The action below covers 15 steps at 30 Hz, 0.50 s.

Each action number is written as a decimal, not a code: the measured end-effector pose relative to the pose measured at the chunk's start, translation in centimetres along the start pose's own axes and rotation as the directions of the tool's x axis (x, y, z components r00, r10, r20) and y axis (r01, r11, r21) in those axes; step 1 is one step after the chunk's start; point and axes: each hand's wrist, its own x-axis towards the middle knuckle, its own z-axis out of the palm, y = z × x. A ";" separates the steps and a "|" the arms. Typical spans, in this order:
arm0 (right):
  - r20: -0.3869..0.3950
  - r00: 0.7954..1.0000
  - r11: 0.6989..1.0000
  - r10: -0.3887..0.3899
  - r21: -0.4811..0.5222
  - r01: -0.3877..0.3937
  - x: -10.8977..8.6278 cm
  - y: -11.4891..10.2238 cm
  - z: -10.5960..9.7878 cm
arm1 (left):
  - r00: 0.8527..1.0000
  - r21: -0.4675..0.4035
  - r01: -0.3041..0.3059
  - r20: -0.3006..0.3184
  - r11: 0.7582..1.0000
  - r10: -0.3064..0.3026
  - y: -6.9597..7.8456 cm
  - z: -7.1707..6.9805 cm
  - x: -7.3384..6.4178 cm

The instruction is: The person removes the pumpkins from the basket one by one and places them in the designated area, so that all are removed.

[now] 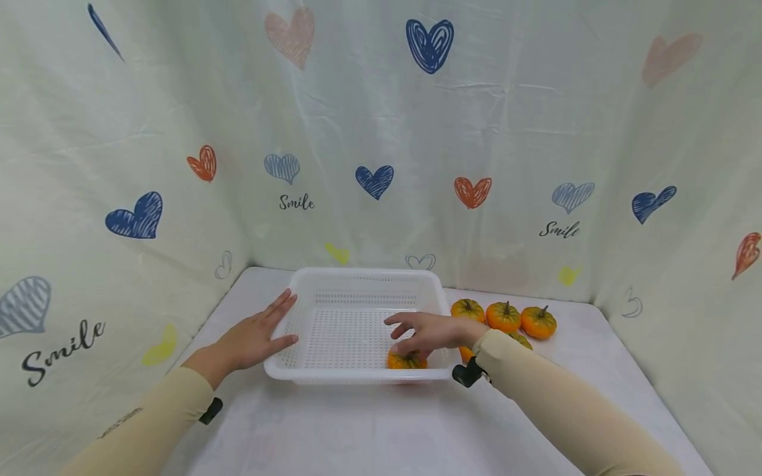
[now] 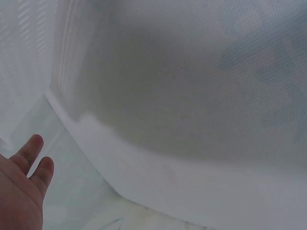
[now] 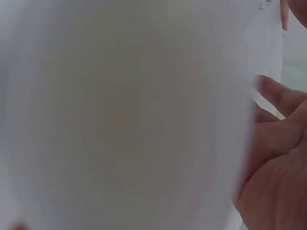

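A white plastic basket (image 1: 357, 376) with slotted walls and a perforated bottom stands on the table. My left hand (image 1: 253, 338) lies at its left rim, fingers straight and spread; two of its fingertips (image 2: 44, 168) show in the left wrist view. Inside the basket, near the front right corner, sits a small orange pumpkin (image 1: 407, 361). Just over it is my right hand (image 1: 431, 332), with fingers spread and the thumb by the pumpkin's top. The basket's pale wall (image 3: 129, 120) fills most of the right wrist view, hiding the pumpkin there.
Several more small orange-and-green pumpkins (image 1: 503, 317) lie on the white table (image 1: 381, 430), right of the basket and partly behind my right forearm. A white curtain (image 1: 512, 132) printed with hearts encloses the table at the back and sides.
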 end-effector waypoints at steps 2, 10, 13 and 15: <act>0.018 1.000 1.000 -0.007 -0.011 0.008 0.3 -0.1 0.2 | 1.000 -0.002 -0.002 -0.002 1.000 0.002 0.1 0.0 0.0; -0.018 0.996 0.993 -0.089 -0.086 0.087 0.9 -0.5 0.5 | 1.000 -0.006 0.000 -0.008 1.000 0.000 0.2 -0.3 -0.1; -0.038 0.992 0.988 -0.123 -0.103 0.119 0.9 -0.4 0.5 | 1.000 -0.009 -0.001 -0.010 1.000 0.000 0.1 -0.2 -0.1; -0.040 0.990 0.987 -0.135 -0.088 0.131 0.8 -0.3 0.5 | 1.000 -0.008 -0.002 -0.007 1.000 0.002 0.1 -0.1 0.0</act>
